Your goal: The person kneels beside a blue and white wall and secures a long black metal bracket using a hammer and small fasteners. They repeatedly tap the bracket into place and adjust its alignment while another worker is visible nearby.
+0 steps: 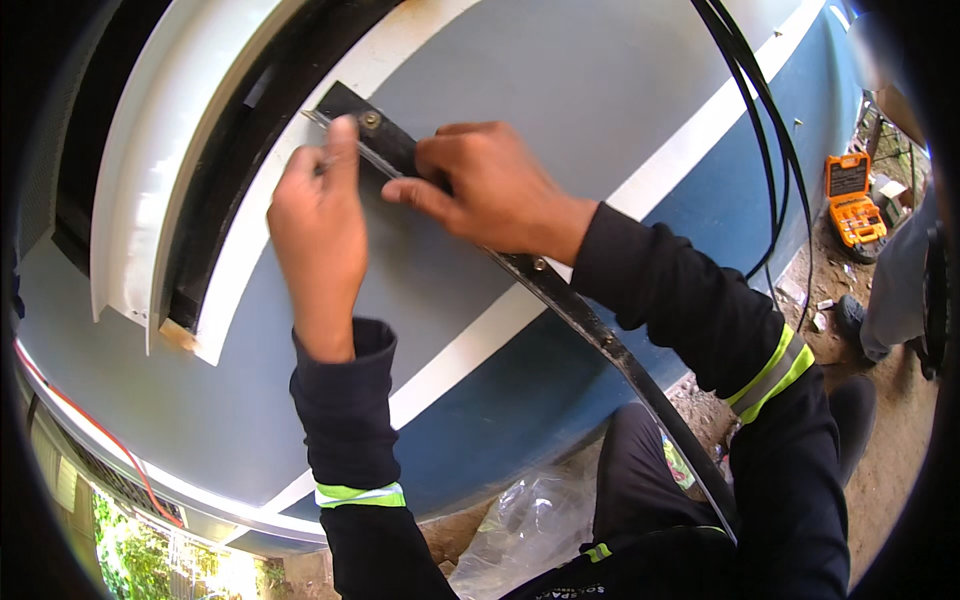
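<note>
A broad curved panel [470, 85], grey above and blue below with white bands, filled most of the view. Across it slanted a long, narrow black metal bar [578, 308], its upper end against the grey area and its lower end beside the wearer's dark-trousered leg. Black cables [752, 68] hung in a loop at the upper right. Below the panel lay a crumpled sheet or bag of clear plastic [535, 520]; whether it held anything could not be told. On the far right, an orange plastic case [852, 203] stood open over the dirt ground, a dark insert in its lid and small pieces in its base, too small to identify. The right hand [500, 190] was closed on the bar, thumb along the near edge. The left hand [320, 220], blurred, had curled fingers and a raised thumb beside the upper end; whether it gripped anything was unclear. Near that end sat a round brass-coloured bolt head [370, 119].
</note>
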The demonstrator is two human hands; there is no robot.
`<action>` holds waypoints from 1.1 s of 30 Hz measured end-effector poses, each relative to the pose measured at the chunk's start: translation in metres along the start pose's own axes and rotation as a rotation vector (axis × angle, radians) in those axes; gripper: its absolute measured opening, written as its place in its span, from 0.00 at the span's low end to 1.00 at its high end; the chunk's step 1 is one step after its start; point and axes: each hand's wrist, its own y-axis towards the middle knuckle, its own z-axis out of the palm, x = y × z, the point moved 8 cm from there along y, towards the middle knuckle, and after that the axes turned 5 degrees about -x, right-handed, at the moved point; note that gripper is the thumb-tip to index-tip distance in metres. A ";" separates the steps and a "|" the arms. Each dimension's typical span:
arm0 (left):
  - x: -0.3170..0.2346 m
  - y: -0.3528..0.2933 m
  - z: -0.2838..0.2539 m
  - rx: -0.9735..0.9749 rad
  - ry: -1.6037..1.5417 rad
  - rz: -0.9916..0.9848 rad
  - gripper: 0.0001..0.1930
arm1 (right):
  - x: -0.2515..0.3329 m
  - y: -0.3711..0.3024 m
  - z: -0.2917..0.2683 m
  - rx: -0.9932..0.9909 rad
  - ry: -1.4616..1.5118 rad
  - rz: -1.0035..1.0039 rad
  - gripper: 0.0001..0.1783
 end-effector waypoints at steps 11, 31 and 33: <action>-0.016 -0.272 0.085 0.705 -1.663 -1.641 0.26 | 0.042 -0.132 -0.070 0.487 0.180 0.089 0.10; -0.028 -0.404 0.113 0.386 -1.986 -2.095 0.39 | 0.021 -0.262 -0.083 0.803 0.031 0.661 0.19; -0.030 -0.401 0.112 0.394 -2.018 -2.073 0.40 | 0.022 -0.258 -0.081 0.822 0.004 0.609 0.18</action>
